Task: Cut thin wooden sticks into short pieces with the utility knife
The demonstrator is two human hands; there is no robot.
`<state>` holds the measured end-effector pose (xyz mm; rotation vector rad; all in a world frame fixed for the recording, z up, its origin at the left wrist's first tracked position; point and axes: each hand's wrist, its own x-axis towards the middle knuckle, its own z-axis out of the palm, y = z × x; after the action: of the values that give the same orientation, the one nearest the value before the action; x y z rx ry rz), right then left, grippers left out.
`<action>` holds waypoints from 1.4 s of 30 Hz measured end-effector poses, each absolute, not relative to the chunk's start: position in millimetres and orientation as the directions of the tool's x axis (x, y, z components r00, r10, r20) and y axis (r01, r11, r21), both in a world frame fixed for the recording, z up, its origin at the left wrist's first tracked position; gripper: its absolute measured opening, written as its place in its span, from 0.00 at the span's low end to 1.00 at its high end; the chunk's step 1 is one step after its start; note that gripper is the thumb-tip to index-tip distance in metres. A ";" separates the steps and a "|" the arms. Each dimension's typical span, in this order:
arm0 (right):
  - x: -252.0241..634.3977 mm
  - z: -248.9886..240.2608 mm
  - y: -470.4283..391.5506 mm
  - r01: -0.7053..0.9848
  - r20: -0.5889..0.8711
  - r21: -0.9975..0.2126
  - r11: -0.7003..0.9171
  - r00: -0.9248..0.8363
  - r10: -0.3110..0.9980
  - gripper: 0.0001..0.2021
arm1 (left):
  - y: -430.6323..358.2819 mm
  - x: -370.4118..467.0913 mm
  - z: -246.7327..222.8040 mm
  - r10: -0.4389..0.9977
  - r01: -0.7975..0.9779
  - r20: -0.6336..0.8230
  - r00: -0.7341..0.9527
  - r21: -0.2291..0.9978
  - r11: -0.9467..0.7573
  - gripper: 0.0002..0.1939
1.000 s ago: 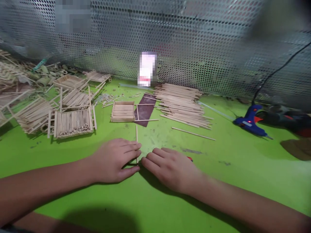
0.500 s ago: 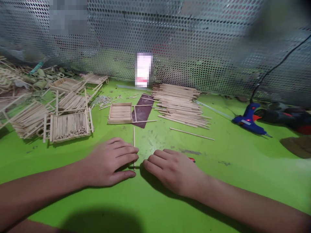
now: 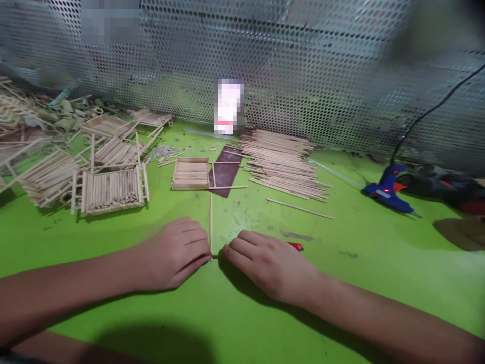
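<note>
A thin wooden stick (image 3: 211,222) lies lengthwise on the green table. My left hand (image 3: 176,253) is closed, thumb and fingers pinching the stick close to its near end. To the right, my right hand (image 3: 269,263) is curled palm down around what looks like a red-handled knife (image 3: 295,246); most of it is hidden under the hand. From its fingertips a thin dark blade reaches left to the stick's near end. Beyond both hands sits a small stick-built tray (image 3: 190,174) with two long shafts, partly over a dark brown plate (image 3: 226,177).
A pile of sticks (image 3: 280,164) lies beyond my right hand, with a single loose stick (image 3: 301,208) nearer. A blue glue gun (image 3: 390,192) rests at right. Several stick-built carts (image 3: 111,191) crowd the left. A blurred bright phone-like screen (image 3: 228,107) leans against the perforated metal panel (image 3: 182,65).
My left thumb and fingers, spread apart over the stick before, have come together at its near end. My right hand has barely moved. The view has shifted slightly.
</note>
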<state>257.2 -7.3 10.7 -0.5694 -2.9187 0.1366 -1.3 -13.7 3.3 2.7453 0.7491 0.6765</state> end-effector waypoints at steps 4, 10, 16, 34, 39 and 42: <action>254.4 10.7 -5.5 0.380 0.110 -0.129 0.916 -0.912 0.394 0.08 | -14.2 -3.5 4.2 0.554 0.447 0.323 0.767 0.351 -0.823 0.13; 244.0 9.6 -4.2 0.400 0.076 -0.104 0.910 -0.909 0.409 0.07 | -13.2 -12.5 6.6 0.567 0.468 0.287 0.772 0.347 -0.813 0.12; 227.3 9.7 -7.3 0.397 0.065 -0.042 0.917 -0.914 0.399 0.06 | -14.1 -29.5 5.4 0.577 0.479 0.268 0.771 0.353 -0.804 0.13; 270.1 27.1 -9.8 0.466 0.104 0.014 0.885 -0.881 0.462 0.11 | -25.3 -27.5 7.4 0.713 0.633 0.311 0.629 0.328 -0.701 0.18; 275.9 15.7 -8.9 0.533 0.094 0.009 0.846 -0.843 0.530 0.11 | -20.3 4.8 9.4 0.700 0.658 0.188 0.689 0.243 -0.713 0.35; 271.9 9.8 -7.1 0.546 0.062 -0.020 0.838 -0.836 0.546 0.08 | -8.3 17.1 -0.6 0.644 0.600 0.148 0.750 0.257 -0.758 0.36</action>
<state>271.9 -7.1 9.8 -0.8767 -2.9484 0.0020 17.1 -8.3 -0.6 2.7557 0.9902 0.3381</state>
